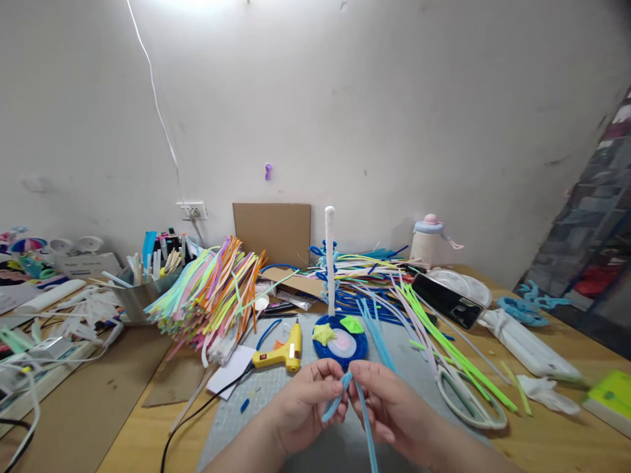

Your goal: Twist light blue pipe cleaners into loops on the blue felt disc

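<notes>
Between both hands is a light blue pipe cleaner [365, 420], bent near its top, with one long end hanging down. My left hand [315, 397] pinches the folded part between thumb and fingers. My right hand [389, 401] grips the same pipe cleaner close beside it. Just beyond my fingertips stands a dark blue round base [321, 348] bearing a yellow star [324, 334], a green leaf-like piece [351, 324] and a pale pink-white oval [343, 343]. A white fuzzy post [330, 263] rises behind the base, with blue curled pieces around it.
A yellow glue gun [280, 355] lies left of the base, its black cord trailing forward. Bundled colourful pipe cleaners [211, 295] fill the left back. Scissors [470, 397], green pipe cleaners [468, 361] and a phone [447, 301] lie right. A bottle [426, 243] stands by the wall.
</notes>
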A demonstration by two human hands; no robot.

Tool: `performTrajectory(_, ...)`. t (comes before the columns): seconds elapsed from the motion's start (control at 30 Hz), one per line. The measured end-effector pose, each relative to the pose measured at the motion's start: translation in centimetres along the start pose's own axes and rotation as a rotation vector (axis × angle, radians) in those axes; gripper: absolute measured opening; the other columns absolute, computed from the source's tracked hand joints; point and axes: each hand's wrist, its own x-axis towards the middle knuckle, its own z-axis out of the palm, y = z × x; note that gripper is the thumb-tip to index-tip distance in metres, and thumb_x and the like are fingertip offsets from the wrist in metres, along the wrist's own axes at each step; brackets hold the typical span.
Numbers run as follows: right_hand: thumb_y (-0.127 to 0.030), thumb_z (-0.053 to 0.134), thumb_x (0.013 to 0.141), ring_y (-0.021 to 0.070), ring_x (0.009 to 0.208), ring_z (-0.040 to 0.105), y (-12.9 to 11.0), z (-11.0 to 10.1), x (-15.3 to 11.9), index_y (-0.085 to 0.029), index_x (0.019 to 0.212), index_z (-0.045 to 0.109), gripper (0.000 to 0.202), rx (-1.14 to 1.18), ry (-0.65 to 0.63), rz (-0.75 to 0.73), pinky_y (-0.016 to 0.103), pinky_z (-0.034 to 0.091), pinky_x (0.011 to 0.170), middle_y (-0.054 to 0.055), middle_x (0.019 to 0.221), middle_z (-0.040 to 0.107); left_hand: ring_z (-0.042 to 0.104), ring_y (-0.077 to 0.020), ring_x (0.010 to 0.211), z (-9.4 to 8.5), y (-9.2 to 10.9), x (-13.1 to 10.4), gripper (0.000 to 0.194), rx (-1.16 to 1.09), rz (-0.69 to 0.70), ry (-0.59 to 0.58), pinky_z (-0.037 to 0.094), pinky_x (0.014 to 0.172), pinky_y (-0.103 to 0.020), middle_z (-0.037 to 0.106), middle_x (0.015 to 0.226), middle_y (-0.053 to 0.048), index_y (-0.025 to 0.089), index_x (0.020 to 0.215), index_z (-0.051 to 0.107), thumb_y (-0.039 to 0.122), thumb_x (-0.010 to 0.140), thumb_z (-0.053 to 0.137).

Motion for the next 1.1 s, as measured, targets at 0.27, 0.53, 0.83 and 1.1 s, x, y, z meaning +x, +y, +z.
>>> performTrajectory(0.27,-0.048,0.048,0.079,0.0028,0.032,0.038,2.0,-2.0,2.3,-0.017,0.069,0.048,0.033,-0.495,0.121,-0.235,0.014,0.026,0.031,-0.007,0.049,0.046,0.042,-0.006,0.043,-0.3,-0.7,1.4,0.03,0.325,0.175,0.223,0.036,0.042,-0.019,0.051,0.053,0.003,0.014,0.07,0.052,0.029,0.055,0.074)
performTrajectory(0.53,-0.047,0.052,0.073,0.0052,0.037,0.049,1.1,-2.1,2.2,-0.015,0.07,0.049,0.032,-0.394,0.017,-0.022,0.014,0.024,0.029,-0.001,0.062,0.057,0.043,-0.0052,0.04,-1.5,-1.0,1.9,0.029,0.521,0.225,0.241,0.031,0.037,-0.017,0.056,0.057,0.001,0.015,0.07,0.05,0.035,0.061,0.069)
performTrajectory(0.83,-0.038,0.048,0.08,0.006,0.044,0.041,1.7,-2.3,2.3,-0.015,0.066,0.052,0.027,-0.599,0.096,-0.253,0.017,0.028,0.04,-0.005,0.053,0.046,0.039,-0.0038,0.031,-1.8,-1.0,1.9,0.035,0.553,0.089,0.28,0.024,0.03,-0.015,0.054,0.052,0.004,0.015,0.07,0.049,0.046,0.063,0.064)
performTrajectory(1.1,-0.031,0.043,0.085,0.0108,0.057,0.045,2.0,-1.7,1.3,-0.016,0.067,0.056,0.027,-0.965,0.173,-0.435,0.021,0.031,0.052,-0.002,0.059,0.05,0.043,-0.0055,0.031,-1.8,-1.0,2.0,0.038,0.556,0.054,0.295,0.031,0.031,-0.016,0.055,0.047,0.004,0.015,0.067,0.048,0.045,0.055,0.068)
